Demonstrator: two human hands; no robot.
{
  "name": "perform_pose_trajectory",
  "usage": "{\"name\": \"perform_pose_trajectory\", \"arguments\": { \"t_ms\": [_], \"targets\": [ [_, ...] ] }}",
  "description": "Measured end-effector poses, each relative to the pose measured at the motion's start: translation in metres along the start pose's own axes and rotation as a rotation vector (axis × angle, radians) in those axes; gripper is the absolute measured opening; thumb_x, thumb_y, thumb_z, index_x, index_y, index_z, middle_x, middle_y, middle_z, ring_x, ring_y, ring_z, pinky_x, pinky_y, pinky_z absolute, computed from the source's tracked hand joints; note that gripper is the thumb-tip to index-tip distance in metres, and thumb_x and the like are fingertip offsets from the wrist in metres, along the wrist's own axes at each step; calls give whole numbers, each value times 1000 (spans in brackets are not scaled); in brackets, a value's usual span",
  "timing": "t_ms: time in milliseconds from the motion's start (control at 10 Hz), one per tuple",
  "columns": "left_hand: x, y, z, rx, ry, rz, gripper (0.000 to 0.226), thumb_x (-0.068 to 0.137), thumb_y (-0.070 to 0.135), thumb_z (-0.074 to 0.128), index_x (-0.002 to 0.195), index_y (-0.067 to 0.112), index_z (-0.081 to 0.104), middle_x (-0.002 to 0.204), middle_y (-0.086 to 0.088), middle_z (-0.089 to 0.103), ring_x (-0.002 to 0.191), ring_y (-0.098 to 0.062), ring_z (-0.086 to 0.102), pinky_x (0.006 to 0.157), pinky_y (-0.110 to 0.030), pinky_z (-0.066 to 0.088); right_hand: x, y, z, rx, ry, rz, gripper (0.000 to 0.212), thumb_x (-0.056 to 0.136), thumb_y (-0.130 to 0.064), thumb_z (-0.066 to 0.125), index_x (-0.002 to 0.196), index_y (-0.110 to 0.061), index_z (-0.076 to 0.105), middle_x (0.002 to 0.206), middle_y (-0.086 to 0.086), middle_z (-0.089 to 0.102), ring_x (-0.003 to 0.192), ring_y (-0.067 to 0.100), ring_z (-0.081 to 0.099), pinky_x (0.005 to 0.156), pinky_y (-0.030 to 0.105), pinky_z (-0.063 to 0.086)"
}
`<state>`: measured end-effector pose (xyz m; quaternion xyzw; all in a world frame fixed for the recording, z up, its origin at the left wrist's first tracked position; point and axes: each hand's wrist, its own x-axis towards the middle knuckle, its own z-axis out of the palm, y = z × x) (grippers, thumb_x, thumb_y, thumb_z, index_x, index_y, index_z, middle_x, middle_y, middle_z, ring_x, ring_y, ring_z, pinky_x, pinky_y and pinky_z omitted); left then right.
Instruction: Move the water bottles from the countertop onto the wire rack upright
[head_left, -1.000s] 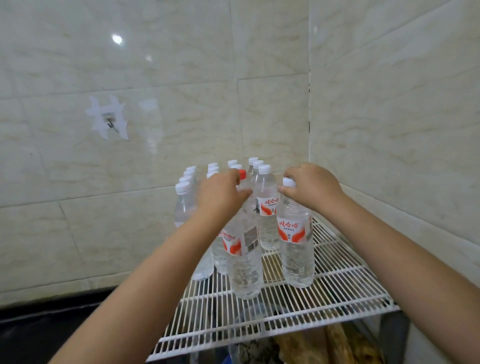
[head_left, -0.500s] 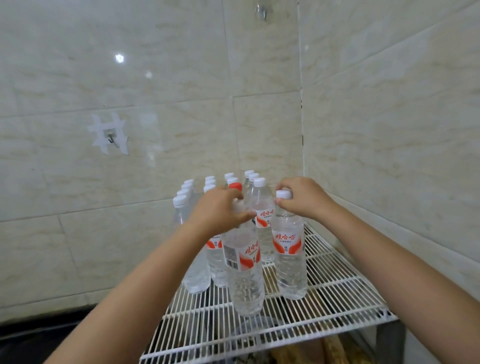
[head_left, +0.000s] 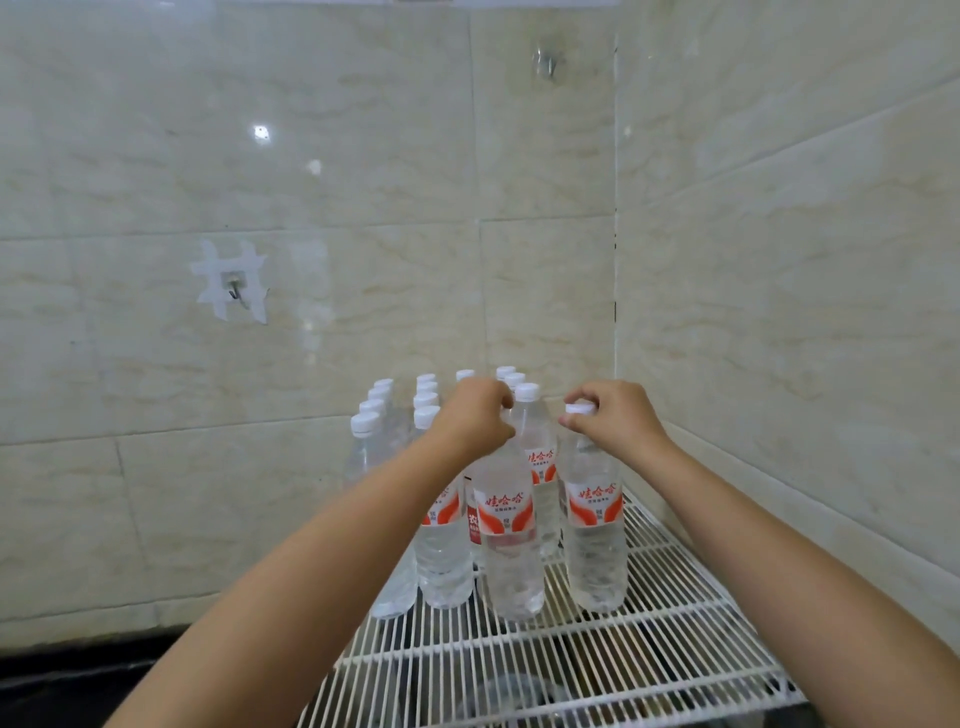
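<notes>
Set two water bottles upright on the wire rack (head_left: 649, 670), left hand (head_left: 475, 423) gripping one neck (head_left: 506, 525), right hand (head_left: 613, 415) pinching the other's cap (head_left: 595, 530); release probably next.

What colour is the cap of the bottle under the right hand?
White cap, seen in the head view, pinched by the right hand.

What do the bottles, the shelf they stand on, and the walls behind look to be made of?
The water bottles: clear thin plastic, probably, since water and ribbed walls show through; caps look like white plastic. The wire rack: metal wire with a white coating, judging by its thin, even glossy bars. The wall: glazed marble-look tile, with grout lines and light glints.
</notes>
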<state>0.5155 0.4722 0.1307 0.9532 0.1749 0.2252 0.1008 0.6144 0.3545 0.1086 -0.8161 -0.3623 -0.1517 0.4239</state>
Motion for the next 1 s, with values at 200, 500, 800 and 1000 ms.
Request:
{"name": "perform_pose_trajectory", "arguments": {
  "t_ms": [200, 500, 800, 1000],
  "targets": [
    [19, -7, -1, 64, -10, -39, 15, 90, 4, 53, 100, 10, 63, 102, -7, 63, 110, -27, 57, 73, -27, 47, 17, 2, 21, 99, 3, -30, 28, 79, -11, 69, 105, -4, 67, 108, 16, 69, 93, 21, 60, 77, 24, 42],
    [22, -22, 11, 107, -43, -7, 40, 93, 16, 55, 131, 9, 48, 131, -11, 56, 121, -25, 51, 95, -30, 42, 19, 0, 54, 237, 97, -53, 27, 81, -8, 67, 107, 0, 66, 112, 16, 68, 106, 26, 61, 85, 20, 40],
    [11, -40, 26, 321, 99, 15, 61, 100, 44, 16, 147, 6, 16, 158, -12, 13, 147, -24, 3, 120, -36, 6, 11, 10, 72, 179, 267, -150, 23, 83, -4, 63, 105, 4, 65, 108, 18, 67, 103, 30, 61, 85, 22, 39],
    [9, -51, 49, 408, 172, 18, 117, 50, 58, -52, 147, 8, -9, 159, -8, -6, 146, -19, -14, 117, -37, -14, 4, 10, 56, 86, 157, -150, 46, 94, -24, 47, 136, -7, 38, 146, 11, 39, 136, 21, 32, 111, 27, 23]
  ]
}}
